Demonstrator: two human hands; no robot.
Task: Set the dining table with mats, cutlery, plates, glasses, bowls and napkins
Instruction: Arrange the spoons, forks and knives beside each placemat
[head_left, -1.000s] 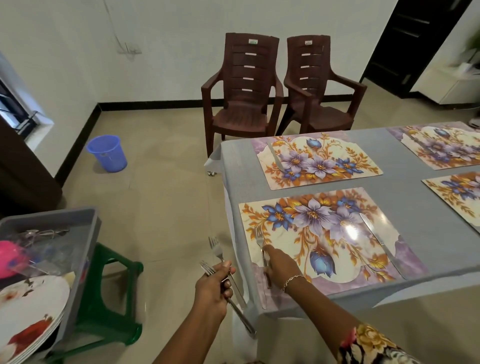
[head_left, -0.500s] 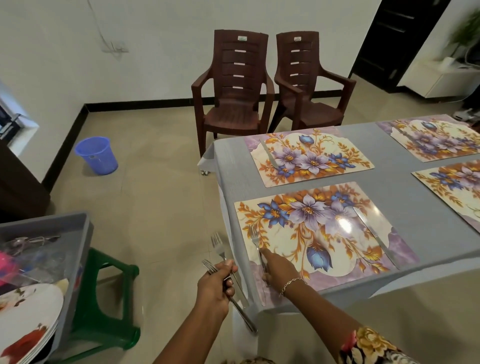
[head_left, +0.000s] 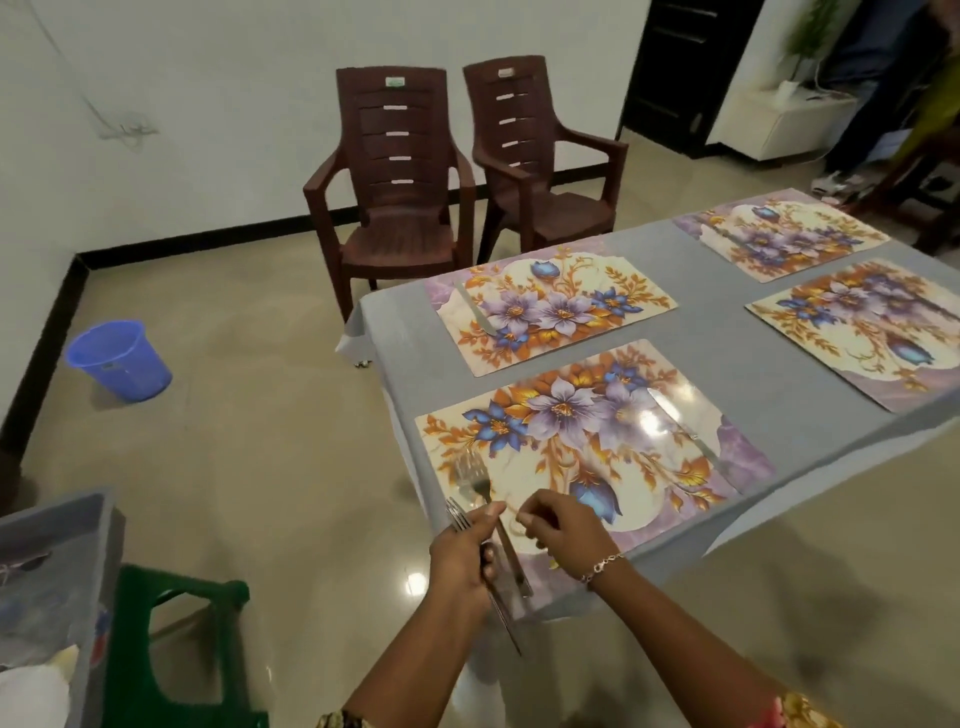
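Observation:
The grey-clothed table (head_left: 727, 332) carries several floral mats. A knife (head_left: 681, 432) lies on the right side of the near mat (head_left: 587, 447), and a fork (head_left: 471, 475) lies on its left side. My left hand (head_left: 464, 564) grips a bundle of forks (head_left: 503, 618) just off the table's near corner, their tines beside the laid fork. My right hand (head_left: 563, 535) hovers over the mat's near edge right of that fork, fingers loosely curled and holding nothing. The far mat (head_left: 550, 306) has a knife (head_left: 475, 313) on its left side.
Two more mats (head_left: 779, 234) (head_left: 862, 327) lie to the right. Two brown plastic chairs (head_left: 395, 208) stand beyond the table and a blue bucket (head_left: 119, 359) sits on the floor. A grey tub (head_left: 57, 561) rests on a green stool (head_left: 176, 649) at lower left.
My right hand has come off the fork on the near mat and drawn back to the right. My left hand with its forks has moved right, up to the table corner.

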